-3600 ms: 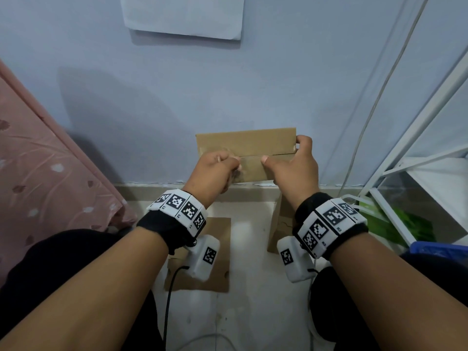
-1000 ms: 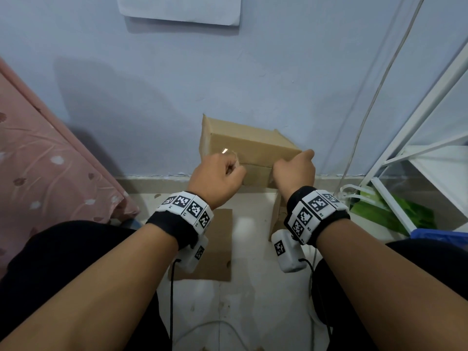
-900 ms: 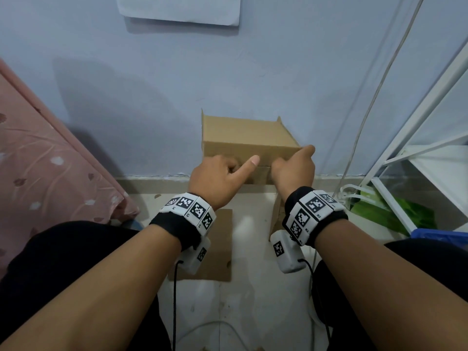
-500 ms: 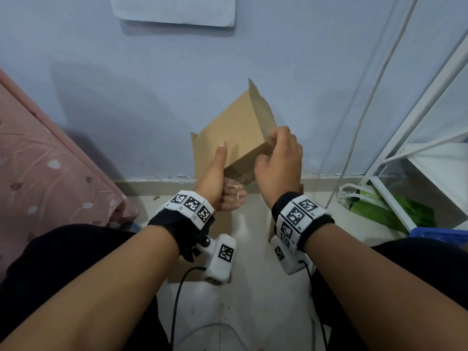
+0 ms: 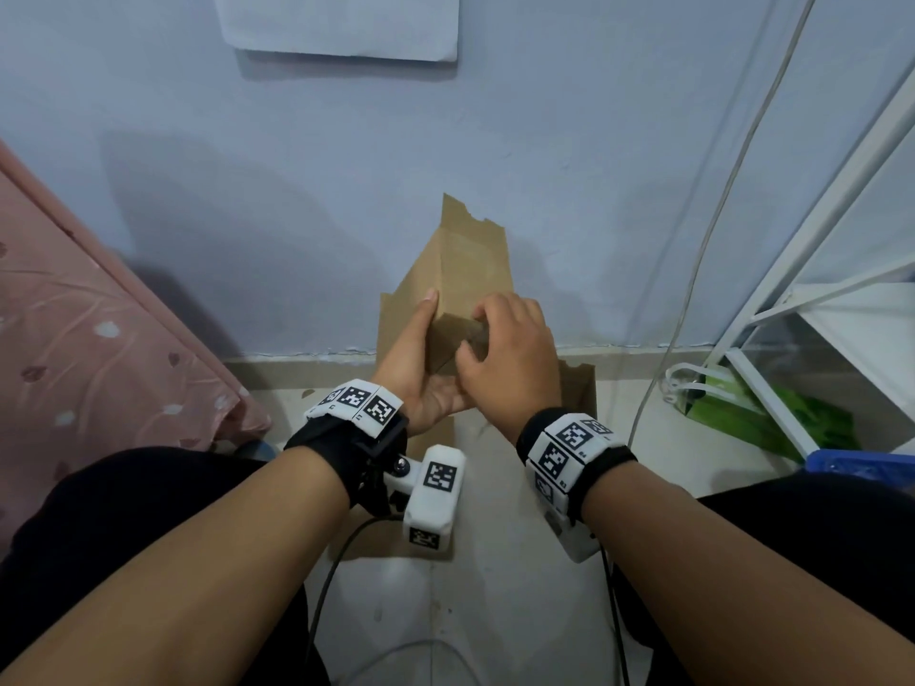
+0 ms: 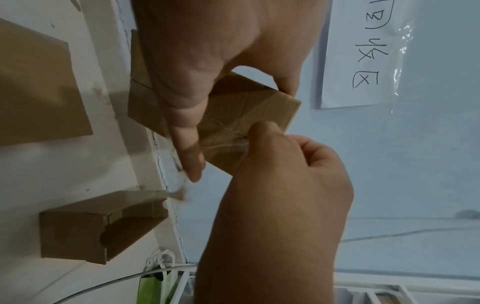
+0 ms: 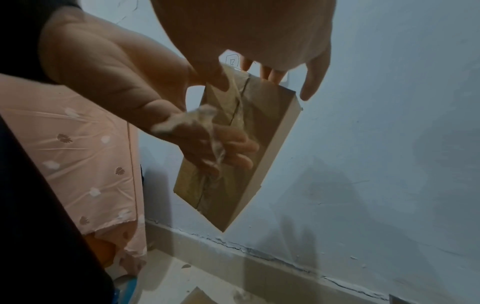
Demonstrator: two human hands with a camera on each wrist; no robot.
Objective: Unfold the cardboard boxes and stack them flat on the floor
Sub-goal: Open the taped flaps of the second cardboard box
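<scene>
I hold a brown cardboard box (image 5: 470,269) upright in front of the wall, its taped end facing me. My left hand (image 5: 421,354) grips its left side from below, thumb pointing up. A crumpled wad of clear tape (image 7: 205,121) sticks to the left fingers. My right hand (image 5: 500,339) is on the taped end (image 6: 233,115), where the thumb (image 6: 262,129) and curled fingers pinch a strand of clear tape at the seam. A second folded box (image 6: 91,226) stands on the floor by the wall. A flattened cardboard sheet (image 6: 33,88) lies on the floor below my hands.
A pink patterned bed cover (image 5: 89,349) hangs at the left. At the right stand a white metal rack (image 5: 817,289), a green bag (image 5: 772,413) and a cable (image 5: 693,289) running down the wall. A paper sheet (image 5: 336,22) is stuck to the wall above.
The box has turned from lying level to standing on end. My left hand rolled palm-up under its side, and my right hand moved onto the taped end.
</scene>
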